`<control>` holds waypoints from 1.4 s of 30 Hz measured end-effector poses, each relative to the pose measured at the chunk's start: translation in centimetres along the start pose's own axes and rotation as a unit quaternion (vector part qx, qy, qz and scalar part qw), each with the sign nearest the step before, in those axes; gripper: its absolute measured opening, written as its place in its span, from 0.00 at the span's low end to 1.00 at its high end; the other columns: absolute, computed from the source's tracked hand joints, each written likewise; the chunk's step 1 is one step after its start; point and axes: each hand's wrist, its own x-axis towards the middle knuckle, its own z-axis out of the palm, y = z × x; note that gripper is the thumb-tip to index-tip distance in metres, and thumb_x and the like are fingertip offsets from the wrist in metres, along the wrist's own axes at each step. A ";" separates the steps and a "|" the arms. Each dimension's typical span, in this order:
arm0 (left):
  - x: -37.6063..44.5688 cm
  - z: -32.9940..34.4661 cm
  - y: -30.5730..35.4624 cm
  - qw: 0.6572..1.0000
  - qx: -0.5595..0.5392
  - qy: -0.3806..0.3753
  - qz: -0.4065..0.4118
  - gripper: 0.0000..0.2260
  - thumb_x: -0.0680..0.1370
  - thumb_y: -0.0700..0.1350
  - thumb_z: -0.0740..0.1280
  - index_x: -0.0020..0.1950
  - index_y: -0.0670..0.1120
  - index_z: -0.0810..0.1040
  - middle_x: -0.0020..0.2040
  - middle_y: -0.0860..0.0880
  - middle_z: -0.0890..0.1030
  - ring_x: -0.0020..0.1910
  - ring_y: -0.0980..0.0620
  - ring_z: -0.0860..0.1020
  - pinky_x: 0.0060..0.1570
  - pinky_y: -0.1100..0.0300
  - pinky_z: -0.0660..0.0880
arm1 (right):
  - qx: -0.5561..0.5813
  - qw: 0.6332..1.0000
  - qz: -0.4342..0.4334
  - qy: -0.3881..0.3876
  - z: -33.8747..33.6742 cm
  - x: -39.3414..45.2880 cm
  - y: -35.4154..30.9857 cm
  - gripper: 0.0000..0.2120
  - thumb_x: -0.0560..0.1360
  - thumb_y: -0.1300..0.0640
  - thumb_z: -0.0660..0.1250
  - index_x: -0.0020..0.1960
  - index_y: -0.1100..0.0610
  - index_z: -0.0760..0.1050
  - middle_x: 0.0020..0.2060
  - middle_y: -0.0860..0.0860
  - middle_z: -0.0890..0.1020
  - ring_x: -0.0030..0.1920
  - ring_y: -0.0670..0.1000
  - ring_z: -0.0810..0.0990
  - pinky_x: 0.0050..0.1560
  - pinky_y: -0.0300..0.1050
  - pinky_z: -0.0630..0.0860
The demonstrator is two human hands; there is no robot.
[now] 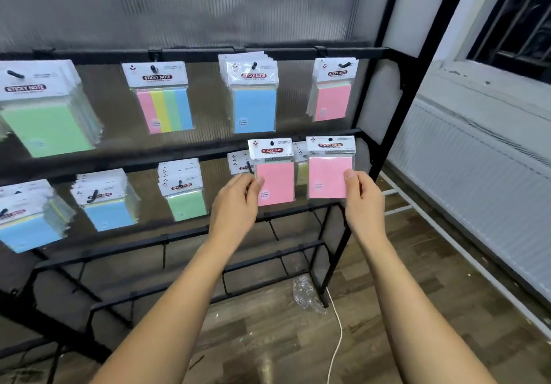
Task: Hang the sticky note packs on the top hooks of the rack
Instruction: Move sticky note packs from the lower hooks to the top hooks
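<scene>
Two rows of hooks on a black rack [298, 51] carry sticky note packs. On the top row hang four bunches: a green bunch [47, 127] at far left, a striped pack [164, 109] next, a blue bunch [255, 109], and a pink bunch [332, 100] nearest the rack's right post. The lower row holds blue and green bunches further left. In front of that lower row, toward its right end, both hands hold up one pink pack each, upright and side by side, not on any hook. The left hand [237, 205] pinches the left pack [275, 179] at its lower left edge, thumb on the front. The right hand [362, 199] pinches the right pack [329, 175] at its lower right edge, thumb likewise in front. Below, crumpled plastic [307, 294] and a white cable [338, 333] lie on the wooden floor [268, 339].
</scene>
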 end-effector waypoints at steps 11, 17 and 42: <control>1.1 -0.7 3.3 0.998 -0.042 0.013 0.034 0.11 0.83 0.48 0.61 0.47 0.45 0.79 0.41 0.54 0.77 0.40 0.57 0.72 0.38 0.62 0.64 | 0.022 0.997 -0.064 0.047 -1.4 2.5 -4.0 0.12 0.85 0.50 0.57 0.49 0.54 0.75 0.39 0.43 0.78 0.39 0.38 0.73 0.39 0.36 0.67; 2.1 0.2 4.4 0.999 -0.022 0.027 0.028 0.11 0.83 0.50 0.60 0.46 0.47 0.78 0.39 0.56 0.75 0.40 0.60 0.72 0.36 0.66 0.64 | 0.046 0.995 -0.079 0.051 -1.5 5.7 -4.8 0.11 0.85 0.51 0.56 0.50 0.54 0.75 0.40 0.42 0.78 0.41 0.41 0.73 0.42 0.36 0.69; 2.4 8.4 6.9 0.996 0.017 0.081 -0.043 0.15 0.84 0.49 0.59 0.37 0.56 0.67 0.36 0.55 0.72 0.37 0.58 0.71 0.36 0.63 0.64 | 0.066 0.991 -0.106 -0.055 -1.4 16.3 -1.1 0.16 0.85 0.50 0.54 0.47 0.59 0.74 0.42 0.58 0.80 0.39 0.49 0.71 0.39 0.46 0.65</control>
